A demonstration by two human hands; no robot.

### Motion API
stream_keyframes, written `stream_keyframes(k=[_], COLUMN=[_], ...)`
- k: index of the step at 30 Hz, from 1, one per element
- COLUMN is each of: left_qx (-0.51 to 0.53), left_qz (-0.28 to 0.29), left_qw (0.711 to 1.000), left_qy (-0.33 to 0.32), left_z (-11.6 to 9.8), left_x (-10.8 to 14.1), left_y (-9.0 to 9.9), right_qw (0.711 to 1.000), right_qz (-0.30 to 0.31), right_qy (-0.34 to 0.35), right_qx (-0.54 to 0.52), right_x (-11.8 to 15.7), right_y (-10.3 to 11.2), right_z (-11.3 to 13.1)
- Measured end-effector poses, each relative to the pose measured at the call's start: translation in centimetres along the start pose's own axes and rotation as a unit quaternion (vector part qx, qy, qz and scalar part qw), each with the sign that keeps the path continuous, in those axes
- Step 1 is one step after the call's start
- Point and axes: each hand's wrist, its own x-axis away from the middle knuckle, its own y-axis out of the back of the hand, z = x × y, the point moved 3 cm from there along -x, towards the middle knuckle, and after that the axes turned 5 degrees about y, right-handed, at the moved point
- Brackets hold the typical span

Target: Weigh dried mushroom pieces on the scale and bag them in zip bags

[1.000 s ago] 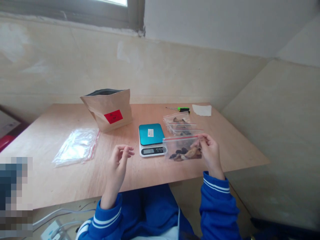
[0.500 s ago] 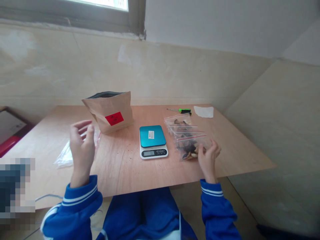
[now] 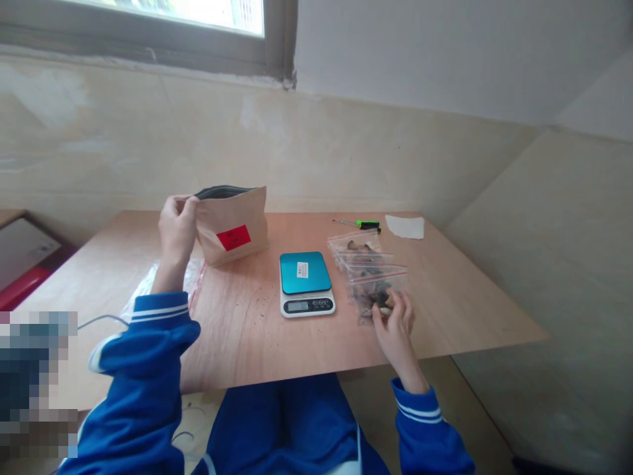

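Observation:
My left hand (image 3: 177, 231) grips the upper left corner of a kraft paper pouch (image 3: 231, 236), which has a red label and a dark inner lining at its open top. My right hand (image 3: 394, 333) pinches the near end of a clear zip bag (image 3: 378, 290) holding dark and tan dried pieces. That bag lies on the table and overlaps several similar bags (image 3: 357, 254). A digital kitchen scale (image 3: 305, 272) with a teal platform stands between my hands, nearer the right one.
A flattened clear zip bag (image 3: 194, 280) lies partly under my left forearm on the plywood table (image 3: 247, 343). A green-handled screwdriver (image 3: 368, 225) and a white paper sheet (image 3: 405, 227) lie at the far edge. A cable (image 3: 99, 320) runs near the table's left side.
My left hand has moved from raised in the air to the pouch's corner. My right hand has shifted slightly toward the near end of the zip bag.

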Motion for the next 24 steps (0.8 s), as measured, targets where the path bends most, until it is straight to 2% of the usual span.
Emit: stream_keyframes(k=[4,7,9,12,15,18,21,24], left_qx=[-0.008,-0.042,-0.041,-0.011,0.032,0.028,0.004,0.009], left_qz=[0.046,0.088,0.119,0.135,0.120,0.056,-0.022,-0.014], left_qw=[0.999,0.995,0.991,0.988,0.989,0.995,0.996,0.995], left_qy=[-0.002,-0.026,-0.055,-0.068,-0.077,-0.082,-0.081,-0.101], left_z=[-0.6,-0.9,-0.9,-0.4,0.1,0.3,0.4,0.8], left_x=[2.7,5.9,8.1,10.8,12.9,14.1,15.0,16.3], left_y=[1.2,2.3,2.8,3.1,3.1,3.2,3.3,2.8], right_qw=[0.995,0.982,0.963,0.923,0.894,0.884,0.876,0.884], right_qz=[0.039,0.078,0.114,0.169,0.199,0.246,0.313,0.352], right_qy=[0.050,0.113,0.164,0.242,0.334,0.377,0.363,0.306], right_qx=[-0.079,-0.130,-0.183,-0.245,-0.222,-0.127,-0.057,-0.023], right_x=[-0.9,-2.6,-3.7,-5.1,-5.8,-5.6,-5.1,-4.9], right_y=[1.4,2.4,2.7,2.0,-0.1,-2.4,-3.3,-3.6], right_z=[4.4,9.3,12.9,18.3,22.5,24.9,25.5,25.3])
